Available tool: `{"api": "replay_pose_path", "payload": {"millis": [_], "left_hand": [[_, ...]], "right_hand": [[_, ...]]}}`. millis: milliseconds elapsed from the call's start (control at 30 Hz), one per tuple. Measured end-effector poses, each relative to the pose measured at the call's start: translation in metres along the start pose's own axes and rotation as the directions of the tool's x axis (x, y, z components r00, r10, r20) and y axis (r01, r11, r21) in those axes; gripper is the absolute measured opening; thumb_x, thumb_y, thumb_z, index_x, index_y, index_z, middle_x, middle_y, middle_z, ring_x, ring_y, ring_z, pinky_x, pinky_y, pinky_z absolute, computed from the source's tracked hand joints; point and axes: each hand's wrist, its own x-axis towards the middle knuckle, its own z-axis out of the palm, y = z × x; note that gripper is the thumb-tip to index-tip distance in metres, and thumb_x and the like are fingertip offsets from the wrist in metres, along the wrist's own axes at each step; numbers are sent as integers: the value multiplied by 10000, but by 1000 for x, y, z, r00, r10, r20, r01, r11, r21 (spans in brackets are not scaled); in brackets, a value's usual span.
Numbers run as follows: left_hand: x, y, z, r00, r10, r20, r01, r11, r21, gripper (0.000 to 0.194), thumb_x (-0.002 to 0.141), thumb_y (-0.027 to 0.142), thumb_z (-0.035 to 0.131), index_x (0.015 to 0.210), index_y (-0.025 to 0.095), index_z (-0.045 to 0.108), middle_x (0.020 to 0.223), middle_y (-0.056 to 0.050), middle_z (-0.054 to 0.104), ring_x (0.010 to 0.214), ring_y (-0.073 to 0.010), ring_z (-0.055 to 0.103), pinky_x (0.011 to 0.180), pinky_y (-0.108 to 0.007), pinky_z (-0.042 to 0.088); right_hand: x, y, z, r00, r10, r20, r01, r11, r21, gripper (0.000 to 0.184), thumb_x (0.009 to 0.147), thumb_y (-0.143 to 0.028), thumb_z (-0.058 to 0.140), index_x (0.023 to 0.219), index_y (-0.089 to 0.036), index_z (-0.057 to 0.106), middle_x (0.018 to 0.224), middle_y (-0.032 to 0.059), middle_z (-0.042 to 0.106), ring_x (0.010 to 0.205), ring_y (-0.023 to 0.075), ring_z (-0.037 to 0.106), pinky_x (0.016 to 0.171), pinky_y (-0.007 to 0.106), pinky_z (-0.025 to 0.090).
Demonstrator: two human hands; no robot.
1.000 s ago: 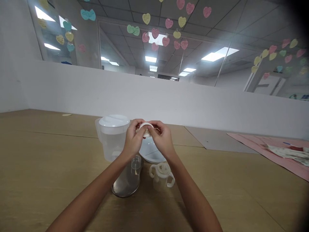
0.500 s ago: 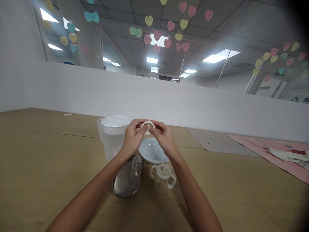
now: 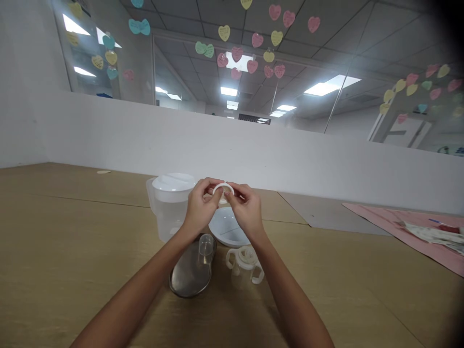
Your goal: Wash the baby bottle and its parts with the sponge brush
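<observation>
A white bottle ring [image 3: 218, 186] is held up between both hands, its round opening tilted toward me. My left hand [image 3: 199, 207] grips its left side with thumb and fingers; my right hand [image 3: 247, 210] has the right side the same way. Both thumbs press at the inside of the ring, where something pale shows that I cannot make out clearly. Below the right wrist stands a clear baby bottle [image 3: 242, 279] with two white side handles and a pale coiled part at its top. Under the left forearm lies a metal kidney dish [image 3: 188, 278] with a clear domed cap [image 3: 206, 245] in it.
Behind the left hand stands a lidded translucent pitcher [image 3: 167, 220]. A pale blue bowl [image 3: 226, 232] sits beyond the bottle. At the far right a pink cloth [image 3: 377, 217] bears some items. The white wall [image 3: 119, 135] with windows rises behind the table.
The ring has tipped slightly between the hands, and the right forearm has shifted a little to cover more of the bottle's right handle. Both hands keep their grip.
</observation>
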Motion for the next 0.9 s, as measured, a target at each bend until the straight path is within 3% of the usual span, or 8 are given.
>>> {"api": "replay_pose_path", "payload": {"millis": [100,200,300,500,600,667,767,900], "left_hand": [[1,0,-1,997,-35,69,38,998,-43,247,702,269,565,932,185,599,902,-38,587,799,-141,535,644,-232,464],[1,1,-1,1000,17,24,-18,1000,15,228,711,236,563,927,180,608,901,-41,584,787,-127,537,699,-234,452],[0,-1,0,998,60,10,-61,997,54,216,718,219,553,923,186,614,904,-47,575,790,-132,540,672,-224,450],[-5,-4,6,981,194,-18,-185,959,215,214,719,183,539,916,209,617,857,-35,544,765,-133,529,648,-223,440],[-6,-5,6,980,197,-24,-187,959,215,202,721,175,537,903,204,619,846,-31,535,759,-126,529,661,-223,445],[-4,-5,5,990,137,-30,-132,984,120,193,716,189,555,898,190,621,866,-32,547,785,-126,541,697,-228,453],[1,-5,2,999,-50,-3,49,989,-140,234,701,217,586,931,178,605,931,-37,583,837,-137,564,759,-260,466],[3,-1,2,953,-268,141,302,852,-427,299,686,215,606,979,160,579,1008,-62,593,859,-156,586,751,-291,500]], "right_hand": [[3,4,-1,997,80,2,-79,986,147,232,676,-275,620,888,-187,651,916,51,642,827,156,585,765,297,476],[5,6,-4,994,86,61,-97,974,202,253,670,-270,626,906,-182,641,957,57,647,875,165,587,803,314,467],[6,6,-6,992,69,104,-83,987,137,235,667,-250,617,892,-186,635,921,50,650,842,163,589,782,313,473],[2,3,-3,999,-37,-6,36,995,-89,139,678,-196,567,808,-183,614,812,40,589,712,134,544,640,257,482],[0,1,-2,998,-51,-19,49,991,-123,137,692,-175,544,807,-187,618,797,35,575,710,131,533,643,254,479],[2,0,-4,999,-48,21,49,997,-66,148,701,-201,558,832,-188,628,832,40,575,748,135,543,676,261,482],[6,-3,-11,991,-20,134,10,997,75,217,721,-294,574,910,-205,634,943,49,577,825,143,554,722,271,482],[11,-2,-20,985,13,172,-26,997,73,287,782,-374,497,1010,-245,614,1077,56,548,834,138,548,680,266,479]]}}
